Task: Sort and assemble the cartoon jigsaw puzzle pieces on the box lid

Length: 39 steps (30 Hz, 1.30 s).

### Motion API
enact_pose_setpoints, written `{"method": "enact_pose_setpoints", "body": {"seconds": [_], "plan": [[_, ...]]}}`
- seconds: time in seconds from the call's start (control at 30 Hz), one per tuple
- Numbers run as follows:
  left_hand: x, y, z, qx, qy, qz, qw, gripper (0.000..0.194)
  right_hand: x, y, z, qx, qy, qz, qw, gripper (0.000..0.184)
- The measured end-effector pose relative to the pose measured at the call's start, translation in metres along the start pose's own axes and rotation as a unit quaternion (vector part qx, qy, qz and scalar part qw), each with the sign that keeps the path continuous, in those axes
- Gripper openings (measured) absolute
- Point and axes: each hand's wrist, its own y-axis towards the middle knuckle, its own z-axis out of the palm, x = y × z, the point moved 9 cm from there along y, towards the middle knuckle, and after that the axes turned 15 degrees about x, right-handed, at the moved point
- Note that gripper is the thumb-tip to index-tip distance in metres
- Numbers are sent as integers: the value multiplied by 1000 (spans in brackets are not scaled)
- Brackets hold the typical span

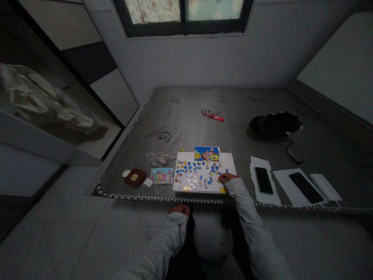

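A white board (204,189) lies near the front edge of the platform, scattered with several loose puzzle pieces (194,181), many of them blue. Over its right side is my right hand (227,178), fingers pinched together at a small puzzle piece (218,180). My left hand (180,210) rests on my leg below the platform edge, fingers curled in and nothing visible in them. A blue cartoon picture card (207,154) sits across the board's far edge. Left of the board is a second cartoon picture card (162,176).
Left of the board are a brown box (135,177), a small white square (148,182), clear cups (151,158) and a white cable (172,140). To the right lie a phone (264,180), another dark device (305,188) and a black bag-like item (276,125). A red packet (215,116) is farther back.
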Motion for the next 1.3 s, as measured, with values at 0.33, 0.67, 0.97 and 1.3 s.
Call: {"method": "enact_pose_setpoints", "body": {"seconds": [0.33, 0.67, 0.97, 1.3], "plan": [[5, 8, 8, 7, 2, 1, 1000, 29, 11, -9, -9, -37, -20, -74, 996, 24], [7, 7, 7, -9, 5, -7, 1000, 35, -11, -17, -14, -46, -20, -79, 996, 27], [5, 8, 8, -1, 13, -2, 1000, 28, -16, -20, -10, -51, -22, -52, 997, 18], [5, 12, 13, -3, 43, -13, 999, 27, -23, -33, -9, -85, 30, 46, 995, 21]]}}
